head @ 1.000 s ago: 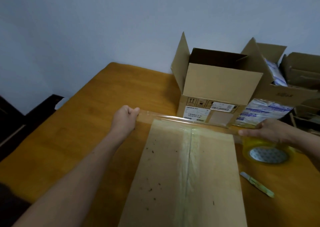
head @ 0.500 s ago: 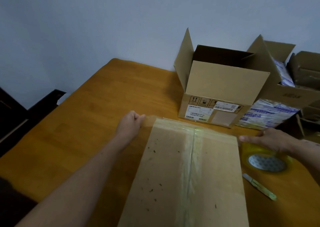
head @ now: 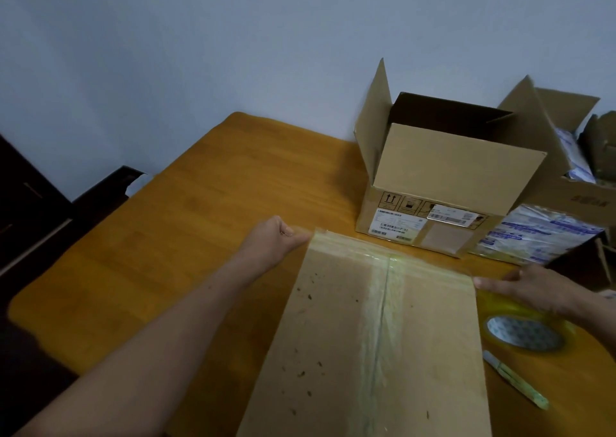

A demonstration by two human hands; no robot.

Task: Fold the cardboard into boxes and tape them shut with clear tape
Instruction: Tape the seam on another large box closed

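Watching on my feed, left hand (head: 281, 236) curled, fingers (head: 295, 235) pinching the clear tape strip (head: 360, 249) at the cardboard box (head: 333, 353) far-left corner on the bench (head: 200, 236), right hand (head: 536, 290) stretched flat over the tape roll (head: 526, 335).

Left hand (head: 277, 236), fingers curled, pinches the tape strip (head: 353, 244); right hand (head: 536, 291) lies flat, fingers straight.
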